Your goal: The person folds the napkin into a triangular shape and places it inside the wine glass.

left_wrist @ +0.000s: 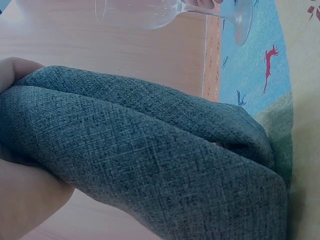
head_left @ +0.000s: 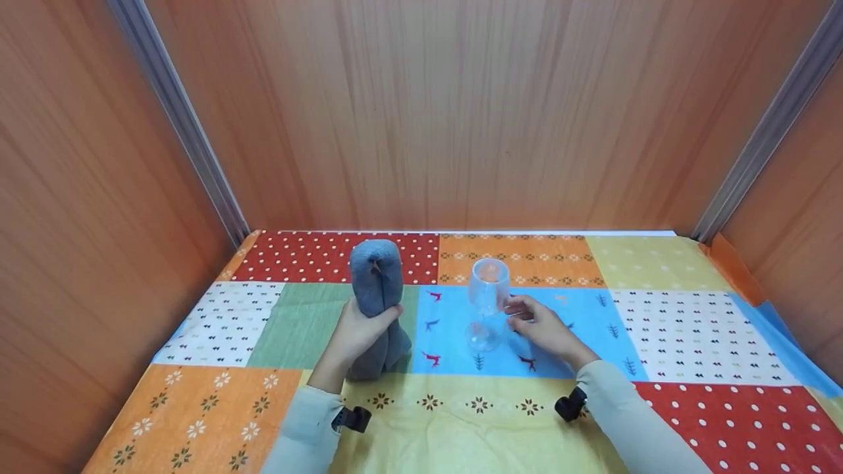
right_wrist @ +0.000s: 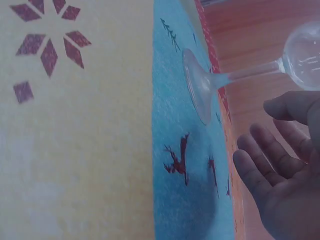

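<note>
In my left hand (head_left: 359, 331) I grip a padded, blue-grey woven-fabric thing (head_left: 377, 280), doubled into a long loop with a seam down its middle. It stands tall, its lower end down at the cloth's green and yellow patches. A clear stemmed wine glass (head_left: 489, 296) stands upright on the blue patch to its right. My right hand (head_left: 541, 327) is at the right side of the glass, fingers loosely bent near the bowl and stem. In the right wrist view, those fingers (right_wrist: 272, 155) hold nothing, and the glass foot (right_wrist: 197, 87) sits flat on the cloth.
A patchwork-print tablecloth (head_left: 428, 401) covers the table. Wood-grain panels (head_left: 461, 118) wall in the back and both sides, with metal posts (head_left: 191, 125) at the corners. Bunched cloth (head_left: 737, 270) hangs by the right edge.
</note>
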Action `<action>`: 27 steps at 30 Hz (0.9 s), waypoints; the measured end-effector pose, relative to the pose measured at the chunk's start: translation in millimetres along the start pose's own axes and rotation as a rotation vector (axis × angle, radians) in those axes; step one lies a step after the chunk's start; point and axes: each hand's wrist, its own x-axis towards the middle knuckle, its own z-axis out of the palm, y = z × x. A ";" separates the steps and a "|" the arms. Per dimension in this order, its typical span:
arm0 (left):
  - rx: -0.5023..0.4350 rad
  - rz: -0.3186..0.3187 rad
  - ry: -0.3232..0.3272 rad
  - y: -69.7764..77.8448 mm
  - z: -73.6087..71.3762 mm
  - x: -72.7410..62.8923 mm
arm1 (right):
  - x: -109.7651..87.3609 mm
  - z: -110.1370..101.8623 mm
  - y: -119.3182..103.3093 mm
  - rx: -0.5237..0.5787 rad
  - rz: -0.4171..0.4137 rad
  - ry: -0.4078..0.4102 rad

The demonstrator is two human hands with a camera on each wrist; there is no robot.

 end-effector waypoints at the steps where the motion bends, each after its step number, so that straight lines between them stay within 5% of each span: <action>1: -0.002 -0.001 -0.005 0.1 0.4 0.2 | -0.5 -3.8 -0.1 -0.003 0.001 0.014; 14: 0.017 0.055 -0.058 4.5 10.6 1.5 | -4.8 -51.3 -44.9 -0.009 -0.161 0.225; 22: 0.052 0.104 -0.087 6.9 17.7 3.3 | -12.3 -46.7 -70.3 -0.033 -0.284 0.283; 27: 0.104 0.162 -0.086 12.1 20.9 3.5 | -16.0 -37.9 -82.8 -0.096 -0.431 0.329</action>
